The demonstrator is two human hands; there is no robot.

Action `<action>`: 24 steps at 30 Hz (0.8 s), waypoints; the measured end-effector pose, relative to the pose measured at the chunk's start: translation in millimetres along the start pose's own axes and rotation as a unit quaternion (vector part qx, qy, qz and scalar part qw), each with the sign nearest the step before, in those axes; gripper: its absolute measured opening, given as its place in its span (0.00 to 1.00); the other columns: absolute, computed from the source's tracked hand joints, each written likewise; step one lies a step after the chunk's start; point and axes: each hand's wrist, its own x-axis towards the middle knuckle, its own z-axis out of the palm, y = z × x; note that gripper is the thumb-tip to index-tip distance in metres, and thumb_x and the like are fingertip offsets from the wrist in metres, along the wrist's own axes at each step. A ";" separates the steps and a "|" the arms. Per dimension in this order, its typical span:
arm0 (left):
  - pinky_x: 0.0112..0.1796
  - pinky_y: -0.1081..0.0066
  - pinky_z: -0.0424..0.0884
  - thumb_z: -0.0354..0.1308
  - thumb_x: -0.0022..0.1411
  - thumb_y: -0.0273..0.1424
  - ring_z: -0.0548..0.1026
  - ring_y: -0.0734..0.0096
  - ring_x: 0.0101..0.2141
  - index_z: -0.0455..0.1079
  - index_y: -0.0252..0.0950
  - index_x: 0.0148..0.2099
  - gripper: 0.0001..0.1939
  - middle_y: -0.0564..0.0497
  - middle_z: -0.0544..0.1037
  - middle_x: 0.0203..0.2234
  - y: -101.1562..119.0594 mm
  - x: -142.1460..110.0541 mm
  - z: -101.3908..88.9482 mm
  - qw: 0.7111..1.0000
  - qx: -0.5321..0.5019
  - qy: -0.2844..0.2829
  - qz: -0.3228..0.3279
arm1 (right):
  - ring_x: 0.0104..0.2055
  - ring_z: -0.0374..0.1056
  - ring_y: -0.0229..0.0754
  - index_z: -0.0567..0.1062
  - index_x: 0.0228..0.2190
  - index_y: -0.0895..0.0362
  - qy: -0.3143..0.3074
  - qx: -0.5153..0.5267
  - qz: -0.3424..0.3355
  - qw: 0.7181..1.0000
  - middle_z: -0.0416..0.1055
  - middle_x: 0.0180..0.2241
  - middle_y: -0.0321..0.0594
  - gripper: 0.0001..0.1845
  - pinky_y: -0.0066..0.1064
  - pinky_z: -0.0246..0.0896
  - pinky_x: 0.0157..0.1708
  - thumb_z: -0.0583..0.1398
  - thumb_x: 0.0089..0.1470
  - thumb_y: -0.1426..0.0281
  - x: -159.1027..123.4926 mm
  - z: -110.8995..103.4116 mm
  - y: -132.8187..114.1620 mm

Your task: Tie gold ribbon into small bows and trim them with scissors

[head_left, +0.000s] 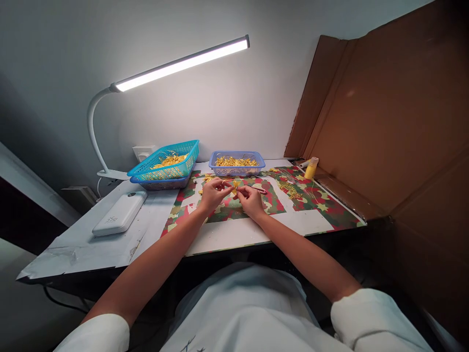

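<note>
My left hand (213,192) and my right hand (251,199) meet over the camouflage-patterned mat (315,200) in the middle of the table. Both pinch a small yellow piece (235,185) between their fingertips. My right hand also seems to hold a thin dark tool (261,189) that points to the right. The fingers of both hands are curled closed. Loose yellow pieces (289,188) lie on the mat to the right of my hands.
A turquoise basket (164,166) of yellow pieces is stacked on a darker basket at the back left. A blue basket (237,164) of yellow pieces stands behind my hands. A white power bank (119,213), a yellow bottle (311,168), a lamp (179,63), a cardboard wall (395,122).
</note>
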 end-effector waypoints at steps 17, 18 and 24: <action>0.18 0.77 0.63 0.66 0.47 0.37 0.67 0.78 0.21 0.71 0.33 0.31 0.13 0.51 0.73 0.28 4.1 0.9 2.8 0.922 -0.181 -0.099 -0.327 | 0.24 0.72 0.42 0.71 0.25 0.55 0.008 0.057 0.053 0.997 0.77 0.23 0.40 0.10 0.29 0.62 0.22 0.60 0.45 0.62 4.4 2.0 6.7; 0.18 0.77 0.64 0.67 0.47 0.37 0.68 0.78 0.21 0.71 0.32 0.31 0.14 0.50 0.74 0.29 4.4 0.9 2.9 0.900 -0.215 -0.120 -0.360 | 0.25 0.73 0.43 0.71 0.25 0.56 0.012 0.059 0.052 0.997 0.77 0.24 0.41 0.09 0.30 0.63 0.23 0.60 0.45 0.62 4.4 2.1 6.2; 0.20 0.80 0.68 0.70 0.47 0.31 0.69 0.82 0.20 0.73 0.31 0.32 0.12 0.50 0.75 0.27 3.3 0.9 3.4 0.857 -0.297 -0.122 -0.403 | 0.30 0.73 0.45 0.75 0.26 0.57 0.035 0.047 0.033 0.998 0.77 0.26 0.42 0.07 0.34 0.66 0.30 0.60 0.45 0.65 5.1 2.6 8.0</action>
